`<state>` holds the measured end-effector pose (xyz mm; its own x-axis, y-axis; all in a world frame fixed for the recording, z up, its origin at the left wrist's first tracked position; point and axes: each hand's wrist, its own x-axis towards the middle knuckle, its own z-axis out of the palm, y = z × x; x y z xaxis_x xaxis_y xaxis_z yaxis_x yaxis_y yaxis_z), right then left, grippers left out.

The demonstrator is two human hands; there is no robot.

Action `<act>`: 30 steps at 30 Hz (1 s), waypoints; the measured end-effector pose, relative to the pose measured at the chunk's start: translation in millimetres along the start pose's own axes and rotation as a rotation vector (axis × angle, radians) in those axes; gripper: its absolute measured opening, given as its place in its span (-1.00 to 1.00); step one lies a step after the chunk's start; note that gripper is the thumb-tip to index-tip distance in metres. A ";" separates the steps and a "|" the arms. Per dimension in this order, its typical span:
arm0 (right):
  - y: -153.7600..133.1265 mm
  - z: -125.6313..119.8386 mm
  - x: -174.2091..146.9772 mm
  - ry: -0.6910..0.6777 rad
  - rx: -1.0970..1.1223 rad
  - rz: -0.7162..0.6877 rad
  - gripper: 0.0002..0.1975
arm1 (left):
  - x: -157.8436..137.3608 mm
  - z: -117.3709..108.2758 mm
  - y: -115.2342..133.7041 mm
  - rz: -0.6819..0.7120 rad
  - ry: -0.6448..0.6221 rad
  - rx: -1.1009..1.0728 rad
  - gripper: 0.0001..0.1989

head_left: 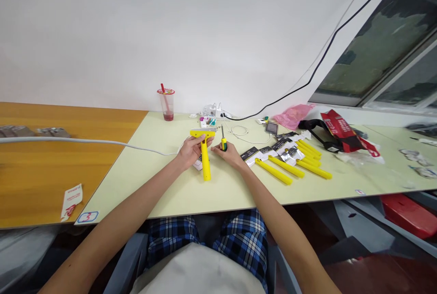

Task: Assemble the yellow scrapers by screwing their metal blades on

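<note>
Between the fingers of my left hand [190, 152] is a yellow scraper [205, 159], its handle pointing down toward me and its wide blade end at the top. My right hand [232, 154] grips a small screwdriver [223, 141] with a yellow and dark green handle, its thin shaft pointing up. The two hands are close together above the table, and the screwdriver is apart from the scraper. A white box, partly hidden, lies behind the scraper. To the right of my right hand, several more yellow scrapers [276, 172] lie with black and white packaging [251, 154] over their heads.
A plastic cup [167, 105] with a red straw stands by the wall. A power strip [215, 111] with white cables sits at the back. Pink plastic [293, 115], black headphones [316, 132] and a red bag [343, 130] are on the right. A white cable [102, 142] crosses the left side.
</note>
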<state>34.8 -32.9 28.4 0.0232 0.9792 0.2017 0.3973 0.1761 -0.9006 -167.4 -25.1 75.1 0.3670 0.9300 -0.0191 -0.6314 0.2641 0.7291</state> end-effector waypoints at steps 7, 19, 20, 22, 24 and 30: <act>-3.4 20.8 -3.3 -0.146 -0.266 -0.092 -0.61 | 1.6 -6.6 8.3 0.022 0.004 -0.062 -0.91; 9.4 1.2 2.3 -0.101 -0.215 -0.060 -0.67 | 11.3 -17.0 27.0 0.099 0.075 -0.163 -0.73; 8.3 1.1 1.3 -0.091 -0.208 -0.064 -0.68 | 11.5 -17.3 27.1 0.100 0.075 -0.164 -0.73; 5.1 5.0 -1.4 -0.072 -0.188 -0.073 -0.64 | 11.3 -16.9 26.6 0.104 0.068 -0.160 -0.75; 1.9 12.5 -3.8 -0.086 -0.170 -0.074 -0.56 | 10.3 -15.9 25.9 0.112 0.063 -0.156 -0.77; -0.7 18.7 -12.7 -0.185 -0.168 -0.107 -0.52 | 9.7 -17.1 25.7 0.114 0.060 -0.156 -0.75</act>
<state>17.0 -43.6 19.3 -0.1892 0.9605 0.2041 0.5358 0.2751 -0.7982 -191.8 -4.9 82.0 0.2488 0.9685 0.0136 -0.7664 0.1883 0.6141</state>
